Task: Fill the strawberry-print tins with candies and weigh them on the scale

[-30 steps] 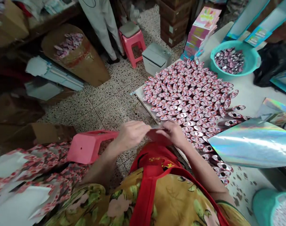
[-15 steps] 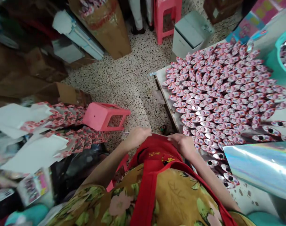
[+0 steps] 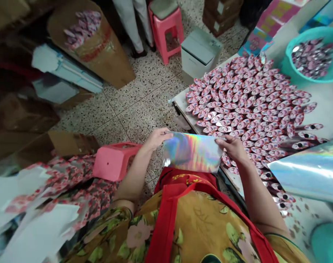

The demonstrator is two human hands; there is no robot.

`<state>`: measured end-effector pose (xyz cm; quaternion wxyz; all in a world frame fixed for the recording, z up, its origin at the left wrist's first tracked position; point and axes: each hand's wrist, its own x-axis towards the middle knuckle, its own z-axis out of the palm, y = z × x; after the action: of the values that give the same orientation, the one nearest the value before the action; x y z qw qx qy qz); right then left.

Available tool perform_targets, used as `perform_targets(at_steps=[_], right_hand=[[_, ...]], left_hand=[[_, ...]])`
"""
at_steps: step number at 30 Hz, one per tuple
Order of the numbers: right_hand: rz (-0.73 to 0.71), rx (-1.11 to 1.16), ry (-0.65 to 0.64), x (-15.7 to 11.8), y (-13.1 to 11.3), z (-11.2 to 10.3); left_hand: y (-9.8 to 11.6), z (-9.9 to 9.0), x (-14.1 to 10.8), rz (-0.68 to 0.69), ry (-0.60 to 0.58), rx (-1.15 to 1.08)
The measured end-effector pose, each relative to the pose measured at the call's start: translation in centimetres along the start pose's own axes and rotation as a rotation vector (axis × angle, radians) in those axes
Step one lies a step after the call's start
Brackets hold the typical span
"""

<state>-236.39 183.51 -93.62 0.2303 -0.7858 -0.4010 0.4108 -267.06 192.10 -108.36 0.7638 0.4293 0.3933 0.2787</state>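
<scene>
A shiny holographic silver sheet (image 3: 193, 151) is stretched between my two hands in front of my red apron (image 3: 169, 215). My left hand (image 3: 158, 138) pinches its upper left corner, and my right hand (image 3: 232, 146) pinches the upper right corner, thumb on top. To the right, the table (image 3: 181, 102) bears many small pink-and-red pouches (image 3: 245, 98) standing close together, most showing pink tops. Several at the near side show black round tops. A larger holographic sheet (image 3: 311, 171) lies over some of them.
A teal basin (image 3: 289, 62) with small pink and silver pieces stands at the table's back. Pink stools (image 3: 111, 160), a grey bin (image 3: 200, 51) and a tall carton (image 3: 114, 62) stand on the speckled floor. Behind, a person's legs (image 3: 132, 25) show. Printed sheets (image 3: 31, 208) pile up at left.
Both hands have risen and moved farther apart, and the holographic sheet now shows flat between them; before, only a thin edge showed. The view has shifted to the right.
</scene>
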Motion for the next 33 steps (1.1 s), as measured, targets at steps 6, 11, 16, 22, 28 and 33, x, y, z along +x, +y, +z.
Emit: perform_targets(at_steps=[6,11,16,22,28,33], right_hand=[[-0.057,0.023,0.260,1.5,-0.4,3.8],[-0.045,0.035,0.392,2.2,-1.1,7.0],[-0.040,0.034,0.467,2.0,-1.4,9.0],[0.010,0.181,0.569,3.0,-0.7,10.2],[0.071,0.384,0.702,4.7,0.1,10.5],[0.076,0.409,0.612,4.5,-0.9,10.8]], left_hand=[[1.0,-4.6,6.2,0.125,-0.133,0.024],[1.6,-7.0,9.3,0.122,-0.202,-0.003],[1.3,-8.0,10.9,0.093,-0.223,-0.033],[0.8,-9.3,11.7,-0.086,-0.282,-0.221],[0.4,-10.5,11.3,-0.219,-0.397,-0.196],[0.5,-10.9,9.9,-0.183,-0.298,-0.221]])
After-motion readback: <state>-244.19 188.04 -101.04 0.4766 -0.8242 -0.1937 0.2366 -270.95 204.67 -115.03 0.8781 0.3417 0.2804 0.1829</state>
